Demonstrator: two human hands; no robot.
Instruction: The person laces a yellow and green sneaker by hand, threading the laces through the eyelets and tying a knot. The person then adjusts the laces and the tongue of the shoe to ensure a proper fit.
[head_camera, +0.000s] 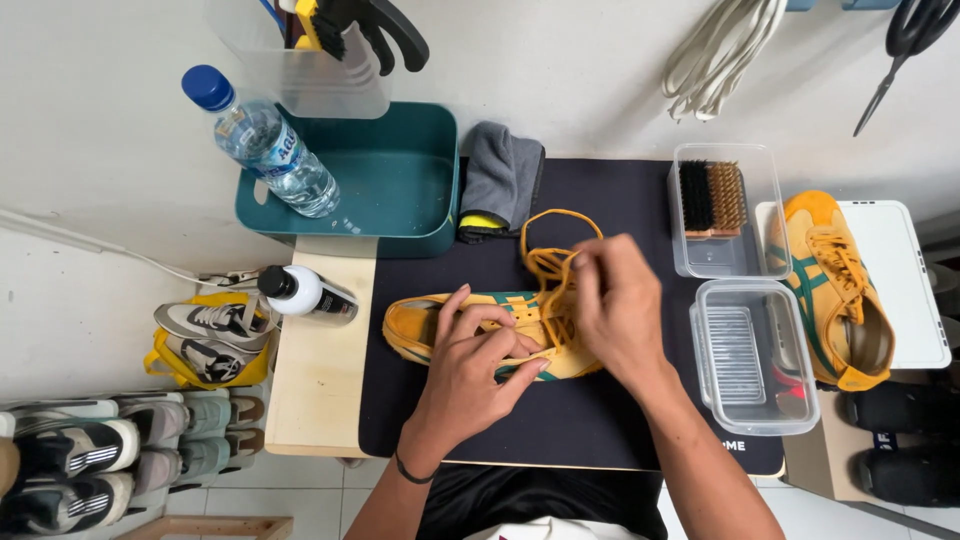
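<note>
Laces (556, 262) in yellow rise in a loose loop from the yellow sneaker (490, 335), which lies on its side on the dark mat (600, 200), its long axis running left to right across the table, heel end toward the left and lace area toward the middle. The lace strands stand just beyond the shoe, away from the person, and they meet the right hand (620, 310), which is the nearer of the two to them: its fingers are drawn together in a pinch on the strands at about the top eyelets, wrist bent, forearm coming in from the lower right. The left hand (470, 375) lies over the shoe's middle, fingers spread and curved, thumb and fingertips pressing on the upper and sole edge so the shoe is steadied; it clamps nothing but the shoe's body. Both forearms reach forward from the bottom of the view, and a dark band sits on the left wrist. To the right of the mat a matching second sneaker (835, 290) rests on a white board, beside two clear plastic boxes, one holding a brush (712, 198). Behind the shoe a grey cloth (500, 180) lies folded next to a teal tray (400, 185), with a water bottle (265, 145) leaning on its edge.
</note>
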